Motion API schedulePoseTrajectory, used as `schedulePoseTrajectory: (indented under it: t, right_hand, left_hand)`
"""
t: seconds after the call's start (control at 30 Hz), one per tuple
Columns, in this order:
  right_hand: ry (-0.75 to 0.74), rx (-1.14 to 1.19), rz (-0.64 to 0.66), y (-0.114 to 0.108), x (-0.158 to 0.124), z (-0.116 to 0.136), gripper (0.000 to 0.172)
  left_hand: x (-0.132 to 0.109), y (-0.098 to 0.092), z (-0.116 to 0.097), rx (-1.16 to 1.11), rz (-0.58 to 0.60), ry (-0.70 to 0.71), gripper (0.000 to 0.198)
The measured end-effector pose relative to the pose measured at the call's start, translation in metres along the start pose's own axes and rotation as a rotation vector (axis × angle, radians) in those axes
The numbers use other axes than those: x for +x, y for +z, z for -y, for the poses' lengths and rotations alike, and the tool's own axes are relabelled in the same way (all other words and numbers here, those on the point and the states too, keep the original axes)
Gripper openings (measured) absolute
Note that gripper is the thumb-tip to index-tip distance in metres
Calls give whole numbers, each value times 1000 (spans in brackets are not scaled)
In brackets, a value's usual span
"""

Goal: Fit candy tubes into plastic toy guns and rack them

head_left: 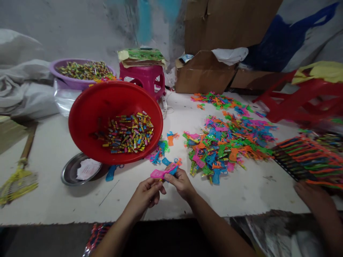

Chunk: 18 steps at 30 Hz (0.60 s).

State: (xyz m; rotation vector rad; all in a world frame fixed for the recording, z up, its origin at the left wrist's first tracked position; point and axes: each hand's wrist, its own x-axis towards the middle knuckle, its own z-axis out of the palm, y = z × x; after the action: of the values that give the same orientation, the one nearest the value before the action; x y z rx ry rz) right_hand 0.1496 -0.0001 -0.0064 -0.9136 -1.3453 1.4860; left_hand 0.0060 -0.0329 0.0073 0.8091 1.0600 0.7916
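Observation:
My left hand (pixel 146 195) is closed, with its fingertips pinched at the grip of a pink plastic toy gun (pixel 157 174). A speck of yellow shows by those fingertips, too small to name. From the other side, my right hand (pixel 183 185) grips the pink toy gun with its thumb on top. A blue toy gun (pixel 173 170) lies against it in the same hand, partly hidden by the fingers. Ahead of my hands stands a tilted red basin (pixel 83 121) holding small, brightly wrapped cylinders (pixel 131 134). To the right lies a heap of coloured toy guns (pixel 222 142).
A metal bowl (pixel 65 175) with paper slips sits beside the red basin. A yellow fly swatter (pixel 20 184) lies left. Behind are a purple basin (pixel 57 67), a pink stool (pixel 142 75) and a cardboard box (pixel 203 73). Another person's hand (pixel 312 194) touches toys at right.

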Motion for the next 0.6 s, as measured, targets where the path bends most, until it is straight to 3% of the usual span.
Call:
schedulePoseTrajectory:
  t: [0.47, 0.53, 0.6]
  right_hand:
    - [52, -98, 244, -16, 1, 1, 21]
    - [77, -141, 185, -31, 1, 2, 24]
    - [99, -254, -47, -61, 1, 8, 31]
  left_hand:
    - [-11, 0, 8, -124, 135, -24, 22]
    - [-7, -3, 6, -54, 181, -18, 26]
    - [1, -16, 3, 103, 91, 53, 37]
